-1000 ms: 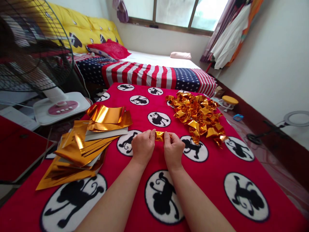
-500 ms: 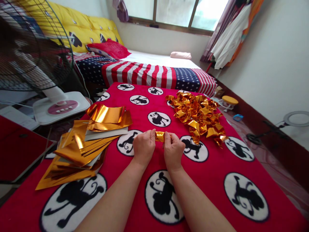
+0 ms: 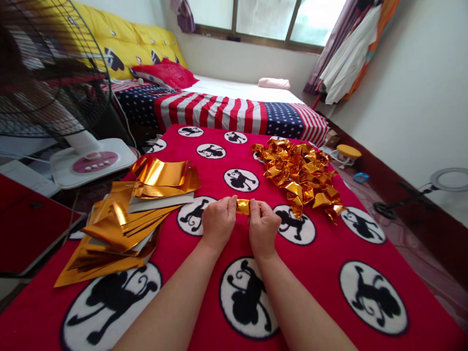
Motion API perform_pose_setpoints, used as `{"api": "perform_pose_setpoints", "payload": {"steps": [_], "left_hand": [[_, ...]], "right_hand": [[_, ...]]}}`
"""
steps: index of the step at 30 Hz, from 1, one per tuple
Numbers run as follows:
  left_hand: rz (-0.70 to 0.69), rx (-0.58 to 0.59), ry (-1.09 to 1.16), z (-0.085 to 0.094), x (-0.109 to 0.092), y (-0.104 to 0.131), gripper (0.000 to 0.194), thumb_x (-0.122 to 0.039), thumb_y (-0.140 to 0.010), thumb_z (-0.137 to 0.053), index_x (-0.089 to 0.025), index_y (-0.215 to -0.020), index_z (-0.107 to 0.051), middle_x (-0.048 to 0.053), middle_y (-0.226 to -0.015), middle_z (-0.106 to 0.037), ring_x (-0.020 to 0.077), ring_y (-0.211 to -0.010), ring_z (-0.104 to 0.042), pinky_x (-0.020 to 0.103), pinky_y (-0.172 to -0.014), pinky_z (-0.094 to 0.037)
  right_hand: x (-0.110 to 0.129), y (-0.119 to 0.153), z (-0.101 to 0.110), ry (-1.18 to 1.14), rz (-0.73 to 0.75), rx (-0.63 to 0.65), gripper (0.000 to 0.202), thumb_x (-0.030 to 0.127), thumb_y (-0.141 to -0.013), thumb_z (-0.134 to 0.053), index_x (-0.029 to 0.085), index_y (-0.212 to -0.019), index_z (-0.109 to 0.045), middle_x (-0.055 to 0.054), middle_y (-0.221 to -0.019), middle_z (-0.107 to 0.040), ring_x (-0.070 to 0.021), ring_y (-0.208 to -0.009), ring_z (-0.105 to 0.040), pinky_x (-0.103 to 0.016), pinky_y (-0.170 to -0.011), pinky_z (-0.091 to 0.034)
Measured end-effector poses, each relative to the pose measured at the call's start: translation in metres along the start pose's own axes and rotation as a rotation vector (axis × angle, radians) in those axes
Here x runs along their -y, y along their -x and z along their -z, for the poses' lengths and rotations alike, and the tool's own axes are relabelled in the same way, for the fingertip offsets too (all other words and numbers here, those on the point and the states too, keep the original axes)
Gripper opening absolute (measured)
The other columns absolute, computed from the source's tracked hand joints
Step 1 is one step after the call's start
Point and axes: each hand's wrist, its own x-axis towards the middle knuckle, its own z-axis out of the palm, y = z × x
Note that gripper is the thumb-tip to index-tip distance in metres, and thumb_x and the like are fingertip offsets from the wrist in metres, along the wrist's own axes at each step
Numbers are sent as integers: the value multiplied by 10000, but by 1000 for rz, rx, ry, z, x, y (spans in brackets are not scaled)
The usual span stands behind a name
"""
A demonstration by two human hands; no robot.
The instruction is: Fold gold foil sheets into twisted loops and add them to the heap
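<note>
Between my two hands a small folded piece of gold foil paper (image 3: 243, 206) is held by its two ends, its shiny middle showing. My left hand (image 3: 220, 218) is closed on the left end, thumb on top. On the right end my right hand (image 3: 263, 225) is closed the same way. The ends themselves are hidden inside my fingers. To the left lies a loose stack of flat gold foil sheets (image 3: 124, 219), some with pale backs. A heap of folded gold foil pieces (image 3: 300, 170) is at the right.
A red cloth with black monkey figures in white ovals covers the table (image 3: 307, 292). An electric fan (image 3: 91, 158) stands at the left edge. Behind is a bed (image 3: 219, 112) with a flag-patterned cover. A yellow stool (image 3: 348, 151) and a ring-light stand (image 3: 448, 179) are on the right.
Almost nothing differs. Both hands and the foil piece between them have shifted very slightly to the right; the grip is the same.
</note>
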Motion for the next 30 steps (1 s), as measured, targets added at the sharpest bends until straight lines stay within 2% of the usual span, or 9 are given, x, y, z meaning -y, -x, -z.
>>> {"api": "perform_pose_setpoints", "payload": {"steps": [16, 22, 30], "left_hand": [[7, 4, 11, 1, -1, -1, 441, -388, -973, -367, -183, -719, -665, 67, -668, -693, 157, -586, -576, 291, -571, -243], [-5, 25, -12, 1, -1, -1, 445, -380, -976, -360, -180, -713, -659, 65, -669, -692, 156, -586, -576, 292, -569, -240], [-16, -13, -44, 1, -1, 0, 454, -397, -982, -348, -181, -734, -661, 68, -688, -702, 159, -592, -583, 295, -567, -233]], "right_hand": [[2, 1, 0, 19, 49, -30, 331, 389, -924, -493, 154, -764, -663, 0, -606, -612, -109, -508, -476, -233, -535, -355], [-1, 1, -1, 30, 66, -24, 331, 381, -929, -489, 153, -763, -661, -5, -613, -621, -109, -506, -484, -232, -534, -352], [-1, 0, 0, 5, 33, -16, 352, 398, -933, -465, 159, -768, -664, -16, -619, -631, -124, -526, -512, -236, -531, -372]]}}
